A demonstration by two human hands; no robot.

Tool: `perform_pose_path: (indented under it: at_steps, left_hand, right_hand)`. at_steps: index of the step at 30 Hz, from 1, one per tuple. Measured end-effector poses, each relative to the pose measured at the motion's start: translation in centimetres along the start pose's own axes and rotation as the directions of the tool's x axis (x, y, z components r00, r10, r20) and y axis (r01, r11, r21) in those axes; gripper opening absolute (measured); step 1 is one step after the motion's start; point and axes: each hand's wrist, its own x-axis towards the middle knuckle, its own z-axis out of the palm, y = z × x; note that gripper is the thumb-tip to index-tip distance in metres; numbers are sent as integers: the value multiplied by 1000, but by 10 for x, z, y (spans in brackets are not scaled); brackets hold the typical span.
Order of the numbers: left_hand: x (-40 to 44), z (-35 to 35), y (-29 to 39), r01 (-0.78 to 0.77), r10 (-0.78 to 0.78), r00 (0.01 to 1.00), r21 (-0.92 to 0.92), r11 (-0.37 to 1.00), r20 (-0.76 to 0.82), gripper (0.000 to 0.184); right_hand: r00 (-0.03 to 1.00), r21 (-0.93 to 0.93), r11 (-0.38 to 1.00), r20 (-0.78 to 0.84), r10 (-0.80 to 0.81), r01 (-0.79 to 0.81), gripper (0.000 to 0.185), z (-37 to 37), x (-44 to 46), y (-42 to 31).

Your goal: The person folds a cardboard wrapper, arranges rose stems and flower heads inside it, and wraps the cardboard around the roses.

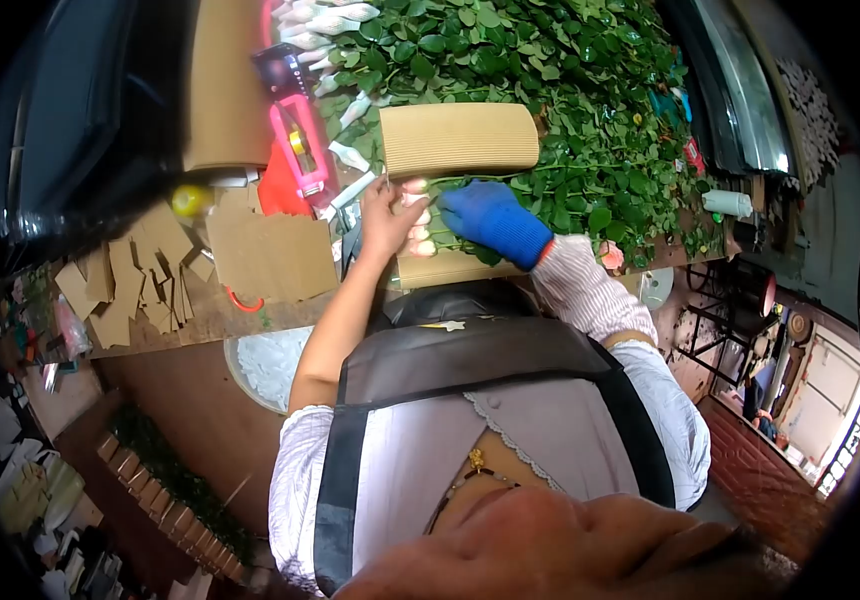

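Observation:
Several pale pink roses (417, 241) lie in a short column on corrugated tan cardboard, heads to the left and green stems to the right. My bare left hand (387, 218) is at the left side of the rose heads, its thumb over the blooms and its fingers apart from it. My right hand (490, 215), in a blue glove, is curled over the rose stems just right of the heads; its fingertips are partly hidden. The corrugated cardboard (460, 138) curls up behind the roses, and its near end (450, 268) shows beside my apron.
Leafy rose stems (550, 60) cover the far and right side of the table. White-wrapped heads (340, 20) lie at their left. A pink tape dispenser (300, 145), cut cardboard pieces (275, 245) and red-orange scissor handles (246, 302) are to the left.

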Motion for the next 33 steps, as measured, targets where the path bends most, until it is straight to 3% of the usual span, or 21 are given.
perform_pose_path:
  at_steps: [2, 5, 11, 14, 18, 19, 20, 21, 23, 24, 27, 28, 29, 31, 33]
  left_hand:
    - [-4, 0, 1, -14, 14, 999, 3, 1000, -30, 44]
    - [-6, 1, 3, -4, 4, 999, 5, 1000, -43, 42]
    - [-5, -4, 11, -1, 1, 1000, 61, 998, -10, 36]
    - [-2, -4, 11, 16, -17, 1000, 100, 995, 12, 37]
    - [-4, -5, 13, 12, -13, 1000, 125, 992, 9, 39]
    - [-4, -6, 15, 5, -7, 1000, 133, 991, 15, 40]
    - [-3, -5, 15, 10, -12, 1000, 141, 990, 12, 41]
    - [-3, -5, 15, 19, -21, 1000, 149, 989, 13, 41]
    - [-4, -4, 18, 35, -34, 999, 151, 988, -11, 42]
    - [-4, -3, 16, 30, -28, 999, 159, 987, -20, 42]
    - [-3, -2, 14, 24, -21, 1000, 164, 986, -19, 42]
    - [-4, -4, 16, 20, -19, 1000, 158, 987, -11, 42]
    - [-5, -5, 21, 19, -18, 1000, 150, 989, -5, 41]
    - [-7, -9, 30, 34, -33, 999, 161, 986, -9, 38]
    - [-7, -10, 30, 23, -26, 999, 176, 984, 19, 40]
  right_hand:
    - [994, 199, 979, -81, 67, -49, 30, -25, -13, -15]
    - [952, 223, 964, -299, -70, 141, 35, -6, -6, 0]
    - [997, 52, 995, -9, -79, 79, 46, 7, 8, 5]
    - [991, 38, 992, -62, -121, 124, 49, 22, 15, 9]
    - [957, 296, 917, -195, -215, 267, 41, -7, -3, 10]
    - [930, 381, 874, -322, -180, 301, 38, -24, -14, 9]
    - [909, 438, 871, -417, -21, 222, 37, -41, -22, 11]
    - [815, 425, 886, -571, 101, 187, 34, -67, -27, 9]
    - [706, 275, 957, -660, 258, -92, 30, -97, -28, 38]
    - [763, 236, 911, -497, 413, -339, 31, -97, -25, 60]
    - [943, 553, 822, -180, 278, -137, 34, -70, -11, 122]
    - [926, 645, 761, -324, 192, 68, 37, -75, -16, 126]
    - [892, 664, 740, -395, 222, 110, 32, -86, -25, 122]
    - [883, 778, 618, -363, 298, 111, 30, -107, -58, 104]
    - [966, 877, 475, -174, 190, 65, 31, -103, -85, 99]
